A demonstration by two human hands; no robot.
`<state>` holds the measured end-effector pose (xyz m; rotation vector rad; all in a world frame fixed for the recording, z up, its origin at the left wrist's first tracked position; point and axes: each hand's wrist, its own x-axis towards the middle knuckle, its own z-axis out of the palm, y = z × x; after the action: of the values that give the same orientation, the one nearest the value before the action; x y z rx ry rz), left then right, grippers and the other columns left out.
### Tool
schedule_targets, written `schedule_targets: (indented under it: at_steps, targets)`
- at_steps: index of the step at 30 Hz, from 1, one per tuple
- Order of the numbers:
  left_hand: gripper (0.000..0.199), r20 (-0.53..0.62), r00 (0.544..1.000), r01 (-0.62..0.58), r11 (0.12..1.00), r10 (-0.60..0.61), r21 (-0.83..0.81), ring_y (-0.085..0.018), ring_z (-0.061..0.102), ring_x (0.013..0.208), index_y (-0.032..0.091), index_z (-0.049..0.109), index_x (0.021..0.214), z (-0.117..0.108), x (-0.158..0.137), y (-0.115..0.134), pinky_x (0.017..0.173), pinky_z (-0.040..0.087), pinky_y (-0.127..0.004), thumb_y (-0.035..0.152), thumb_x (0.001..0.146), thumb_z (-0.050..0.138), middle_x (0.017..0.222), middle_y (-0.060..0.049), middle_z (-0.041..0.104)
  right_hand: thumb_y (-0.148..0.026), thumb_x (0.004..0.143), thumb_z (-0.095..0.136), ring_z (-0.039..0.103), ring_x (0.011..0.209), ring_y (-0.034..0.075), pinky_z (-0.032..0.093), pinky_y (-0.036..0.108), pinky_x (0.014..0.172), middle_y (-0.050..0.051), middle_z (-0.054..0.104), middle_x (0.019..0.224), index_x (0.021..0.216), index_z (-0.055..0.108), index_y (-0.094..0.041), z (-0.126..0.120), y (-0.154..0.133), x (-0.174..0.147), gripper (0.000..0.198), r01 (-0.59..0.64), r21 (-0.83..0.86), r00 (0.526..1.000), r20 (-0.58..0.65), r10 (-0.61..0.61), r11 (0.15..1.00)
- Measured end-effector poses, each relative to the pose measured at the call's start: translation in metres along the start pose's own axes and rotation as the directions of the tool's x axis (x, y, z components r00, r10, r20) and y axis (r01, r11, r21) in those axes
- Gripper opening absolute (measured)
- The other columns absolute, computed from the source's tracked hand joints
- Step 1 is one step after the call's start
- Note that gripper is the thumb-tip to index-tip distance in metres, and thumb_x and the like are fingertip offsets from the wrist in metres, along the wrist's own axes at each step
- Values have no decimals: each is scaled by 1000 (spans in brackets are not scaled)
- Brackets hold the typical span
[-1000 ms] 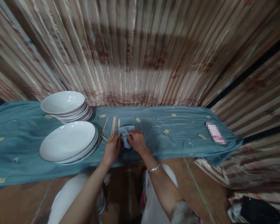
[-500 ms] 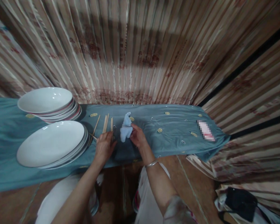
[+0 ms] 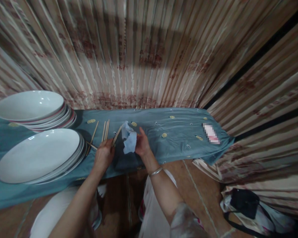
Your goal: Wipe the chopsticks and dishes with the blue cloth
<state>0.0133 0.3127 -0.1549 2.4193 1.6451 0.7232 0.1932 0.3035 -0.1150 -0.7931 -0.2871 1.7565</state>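
Note:
My left hand (image 3: 104, 154) is closed around a pair of wooden chopsticks (image 3: 117, 135), whose upper ends lean right to the edge of a light blue cloth (image 3: 129, 140). The crumpled cloth is in my right hand (image 3: 142, 143); the thumb side faces up, and part of the fingers is hidden behind the cloth. Several more chopsticks (image 3: 105, 131) lie on the tablecloth just beyond and left of my left hand. One loose chopstick (image 3: 94, 134) slants beside the plates, crossing another near its lower end.
On the left stand a stack of white oval plates (image 3: 39, 155) and, behind it, a stack of white bowls or deep plates (image 3: 29, 107). A teal tablecloth (image 3: 173, 145) covers the narrow table. A blurred pink-white item (image 3: 211, 133) lies at its right end. Pleated curtains (image 3: 149, 59) hang close behind.
My left hand has lifted the chopsticks off the tablecloth and tilted them right, toward the cloth. The cloth has spread open somewhat in my right hand. The view has shifted slightly right.

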Motion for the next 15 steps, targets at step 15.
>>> schedule_targets:
  at_steps: [15]
  targets:
    - [36,38,991,131,979,-126,-155,-23,64,88,15,63,106,-13,6,11,80,47,-32,26,83,38,102,-12,67,-29,85,54,56,44,12,50,24,50,-2,61,52,72,59,-16,-7,12,12,19,-34,-23,991,-129,31,999]
